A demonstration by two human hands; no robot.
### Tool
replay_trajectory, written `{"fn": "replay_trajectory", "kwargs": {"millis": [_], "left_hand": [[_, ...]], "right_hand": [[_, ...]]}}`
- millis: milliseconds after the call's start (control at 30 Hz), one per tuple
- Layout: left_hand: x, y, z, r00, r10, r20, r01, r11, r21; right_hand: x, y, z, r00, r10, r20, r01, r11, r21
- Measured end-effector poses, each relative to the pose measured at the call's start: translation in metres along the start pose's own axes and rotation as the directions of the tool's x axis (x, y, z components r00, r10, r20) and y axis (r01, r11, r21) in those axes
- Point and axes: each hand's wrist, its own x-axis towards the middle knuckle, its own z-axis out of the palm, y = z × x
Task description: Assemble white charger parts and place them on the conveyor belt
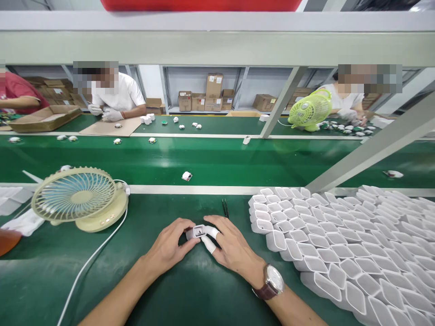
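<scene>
A small white plastic housing (191, 234) is held low over the green bench, its open end towards me and something dark inside. My left hand (170, 244) pinches its left side between thumb and forefinger. On the opposite side, my right hand (234, 246) closes on the housing with thumb and forefinger, both covered in white finger cots. A watch (272, 280) with a brown strap is on my right wrist. Black tweezers (225, 208) lie just beyond my right hand. To the right, many open white housings (312, 240) stand in packed rows.
A cream desk fan (76, 199) stands at the left, its white cable (91, 258) running towards me. Behind the bench is a green conveyor belt (217, 156) carrying scattered small white parts (186, 175). A slanted metal post (370, 145) rises at right. Co-workers sit across the belt.
</scene>
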Motion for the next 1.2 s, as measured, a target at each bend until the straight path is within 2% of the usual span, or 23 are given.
{"fn": "replay_trajectory", "kwargs": {"millis": [133, 267, 400, 633, 800, 933, 1067, 1200], "left_hand": [[-0.0003, 0.0011, -0.0005, 1.0, -0.016, -0.01, 0.016, 1.0, 0.006], [-0.0002, 0.0029, -0.0012, 0.999, -0.035, -0.007, 0.035, 0.999, 0.002], [-0.0001, 0.0033, -0.0014, 0.999, -0.037, 0.007, 0.038, 0.999, -0.017], [0.0006, 0.0038, -0.0016, 1.0, -0.013, -0.004, 0.013, 0.999, -0.031], [0.0003, 0.0032, -0.001, 1.0, -0.01, -0.005, 0.01, 1.0, -0.021], [0.0004, 0.0017, -0.0007, 1.0, -0.009, -0.007, 0.009, 1.0, -0.008], [0.0007, 0.0014, -0.001, 1.0, -0.007, -0.003, 0.007, 1.0, -0.003], [0.0009, 0.0032, -0.0013, 1.0, -0.016, -0.013, 0.016, 1.0, 0.001]], "right_hand": [[-0.003, 0.0013, 0.0039, 0.997, 0.071, -0.04, -0.064, 0.985, 0.158], [-0.0047, 0.0024, 0.0084, 0.985, 0.161, -0.063, -0.132, 0.935, 0.329], [-0.0042, 0.0022, 0.0105, 0.974, 0.214, -0.072, -0.165, 0.891, 0.423], [-0.0064, -0.0002, 0.0094, 0.986, 0.166, -0.002, -0.152, 0.912, 0.38], [-0.0056, 0.0031, 0.0062, 0.997, 0.06, -0.045, -0.053, 0.987, 0.153], [-0.0012, 0.003, 0.0015, 0.999, -0.033, -0.035, 0.034, 0.999, 0.029], [-0.0005, 0.002, 0.0021, 0.999, 0.003, -0.04, 0.001, 0.996, 0.088], [-0.003, 0.0012, 0.0066, 0.988, 0.145, -0.05, -0.124, 0.946, 0.3]]}}
